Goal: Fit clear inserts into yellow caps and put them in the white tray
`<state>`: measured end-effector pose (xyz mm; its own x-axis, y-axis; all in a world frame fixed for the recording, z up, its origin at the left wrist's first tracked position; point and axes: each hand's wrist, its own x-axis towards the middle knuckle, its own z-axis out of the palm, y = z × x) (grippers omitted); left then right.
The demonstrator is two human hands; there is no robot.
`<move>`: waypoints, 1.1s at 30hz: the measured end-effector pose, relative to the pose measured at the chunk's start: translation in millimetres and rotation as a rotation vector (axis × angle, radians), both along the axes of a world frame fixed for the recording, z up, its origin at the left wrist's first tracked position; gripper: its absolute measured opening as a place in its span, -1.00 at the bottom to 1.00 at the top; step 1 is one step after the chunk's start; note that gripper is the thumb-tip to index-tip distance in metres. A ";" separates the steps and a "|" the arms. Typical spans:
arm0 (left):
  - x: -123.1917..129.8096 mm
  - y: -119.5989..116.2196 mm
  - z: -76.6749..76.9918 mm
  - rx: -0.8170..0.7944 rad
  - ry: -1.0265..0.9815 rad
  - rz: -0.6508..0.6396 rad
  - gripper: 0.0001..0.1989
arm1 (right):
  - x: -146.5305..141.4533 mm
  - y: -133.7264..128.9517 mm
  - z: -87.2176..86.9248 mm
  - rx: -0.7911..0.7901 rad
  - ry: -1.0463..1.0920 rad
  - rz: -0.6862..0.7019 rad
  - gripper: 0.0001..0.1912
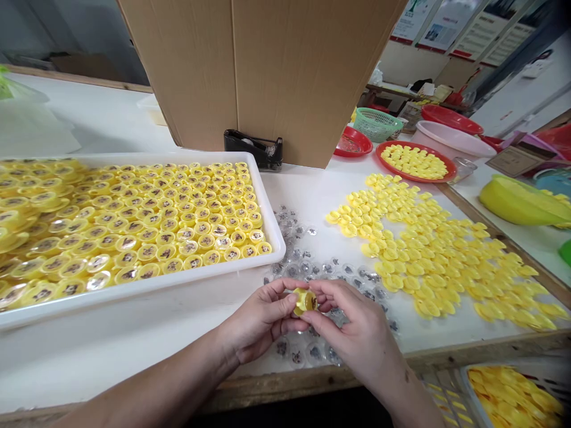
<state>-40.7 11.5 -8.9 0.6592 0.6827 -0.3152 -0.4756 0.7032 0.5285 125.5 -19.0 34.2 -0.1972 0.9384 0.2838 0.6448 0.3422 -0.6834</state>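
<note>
white bench (134, 339), clear discs (307, 267) strewn about; left hand (256, 324), right hand (363, 327): fingers (283, 307) of both pinching small yellow cup (304, 302).

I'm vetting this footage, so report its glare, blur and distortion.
In the head view, glare whitens some pieces in the tray; the pile at its left end looks blurred; same view, posters lean and the carton splays upward, perhaps wide-angle distortion; left hand and right hand look fairly sharp.
</note>
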 end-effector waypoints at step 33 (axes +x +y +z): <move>-0.7 0.2 -4.9 0.006 0.034 -0.007 -0.70 | 10.6 0.4 -2.2 -0.096 0.147 0.121 -0.60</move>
